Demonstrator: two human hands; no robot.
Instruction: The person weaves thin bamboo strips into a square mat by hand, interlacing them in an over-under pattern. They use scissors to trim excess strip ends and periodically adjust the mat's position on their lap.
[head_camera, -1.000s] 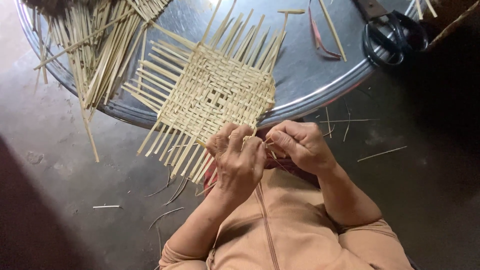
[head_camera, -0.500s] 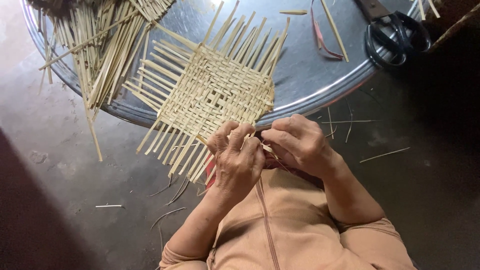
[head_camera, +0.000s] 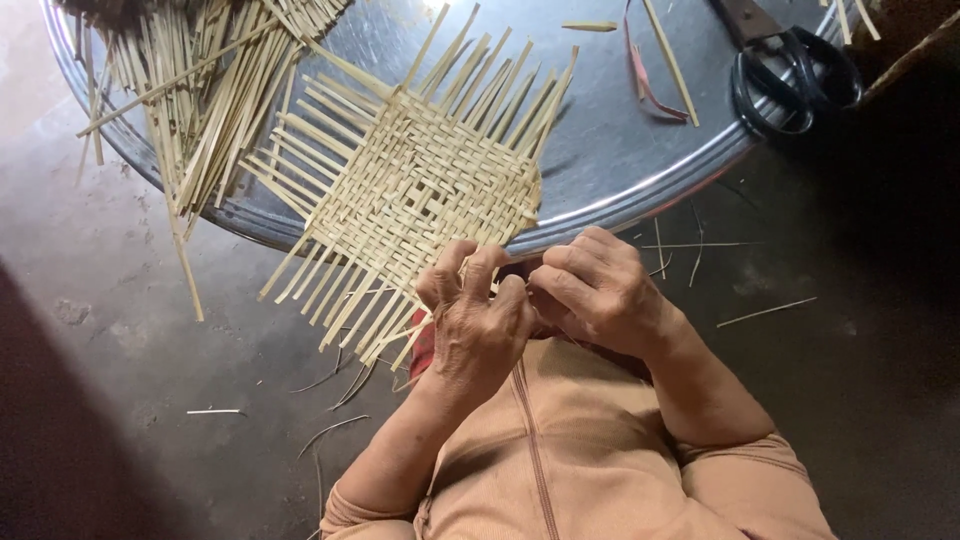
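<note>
A flat mat woven from pale bamboo strips (head_camera: 420, 190) lies on a round metal tray (head_camera: 620, 150), its near corner hanging over the tray's rim. My left hand (head_camera: 478, 325) and my right hand (head_camera: 598, 290) meet at that near corner. Both sets of fingers are curled and pinch the strip ends at the mat's edge. What lies between the fingertips is hidden by the fingers.
A heap of loose bamboo strips (head_camera: 190, 90) covers the tray's far left. Black-handled scissors (head_camera: 790, 65) and a reddish strip (head_camera: 645, 75) lie at its far right. Scraps of strip litter the dark floor (head_camera: 770, 310) around the tray.
Both hands have stayed at the mat's near corner; the fingers shifted slightly as they work the strip ends. The mat has not moved.
</note>
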